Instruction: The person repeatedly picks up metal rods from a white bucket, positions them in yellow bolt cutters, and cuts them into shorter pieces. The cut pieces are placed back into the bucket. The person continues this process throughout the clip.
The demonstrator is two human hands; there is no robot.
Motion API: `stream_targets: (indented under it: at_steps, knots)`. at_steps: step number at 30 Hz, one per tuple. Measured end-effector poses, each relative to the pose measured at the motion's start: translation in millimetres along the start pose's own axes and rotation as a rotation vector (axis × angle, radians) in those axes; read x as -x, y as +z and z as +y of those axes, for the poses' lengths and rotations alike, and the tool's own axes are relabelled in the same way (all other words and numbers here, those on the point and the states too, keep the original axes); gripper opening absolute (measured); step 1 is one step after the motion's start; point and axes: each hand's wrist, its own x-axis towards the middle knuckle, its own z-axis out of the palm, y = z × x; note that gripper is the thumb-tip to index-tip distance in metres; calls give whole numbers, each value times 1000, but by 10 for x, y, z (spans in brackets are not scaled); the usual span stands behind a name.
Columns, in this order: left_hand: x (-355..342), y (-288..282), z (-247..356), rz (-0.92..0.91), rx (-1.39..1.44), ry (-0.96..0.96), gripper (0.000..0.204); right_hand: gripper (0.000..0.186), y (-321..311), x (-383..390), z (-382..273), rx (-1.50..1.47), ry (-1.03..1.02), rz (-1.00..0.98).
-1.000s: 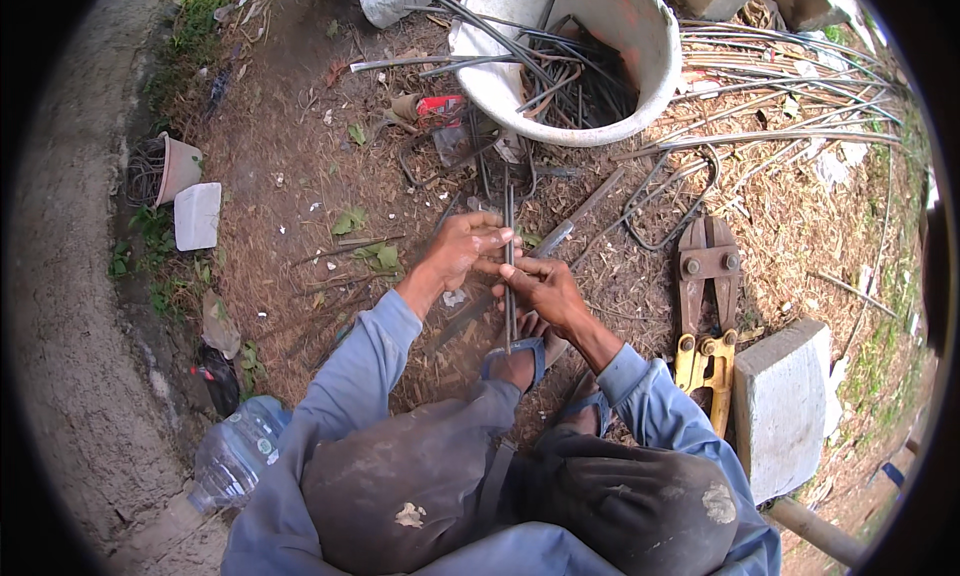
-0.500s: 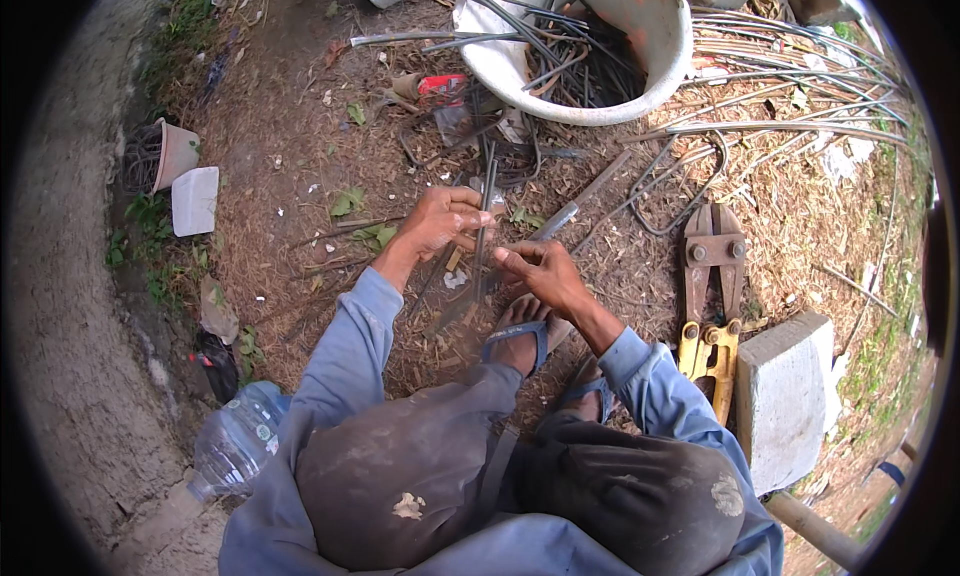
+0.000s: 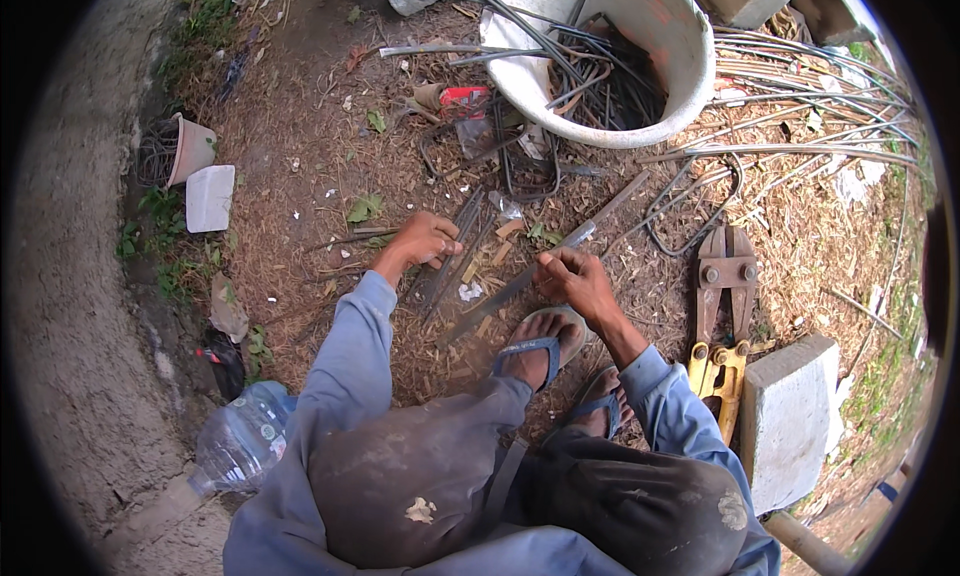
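over dirt (image 3: 310, 106), left hand (image 3: 424, 239) at dark rods (image 3: 467, 216), grip half-hidden, unclear, right hand (image 3: 580, 281) bunched

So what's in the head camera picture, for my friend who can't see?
A person's left hand is at thin dark rods; the right hand is curled near a sandalled foot. Ahead is a white bucket of metal rods, and bolt cutters lie to the right.

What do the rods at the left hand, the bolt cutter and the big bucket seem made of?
Rods by the left hand: probably steel, dull dark grey, thin and straight.
Bolt cutter: likely steel; brown, rusty-looking head, yellow handles that look painted.
Bucket: likely plastic, scuffed off-white, with a smooth rounded rim.
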Motion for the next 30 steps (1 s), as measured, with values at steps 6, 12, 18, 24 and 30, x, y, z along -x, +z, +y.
stream_targets:
  at_steps: [6,12,18,24,30]
  knots:
    - [-90,26,-24,56,-98,14,27,29,-33,-14,48,-26,-19,-6]
    - [-122,-62,17,104,-383,122,17,30,-105,-30,49,-16,-22,8]
    - [369,-171,917,-82,-345,272,29,31,-168,-86,102,-3,17,23]
    - [842,-240,2221,53,-183,770,31,37,-201,-142,100,87,-20,47]
    - [78,-172,3068,531,-705,1124,30,31,-184,-131,36,241,-184,77]
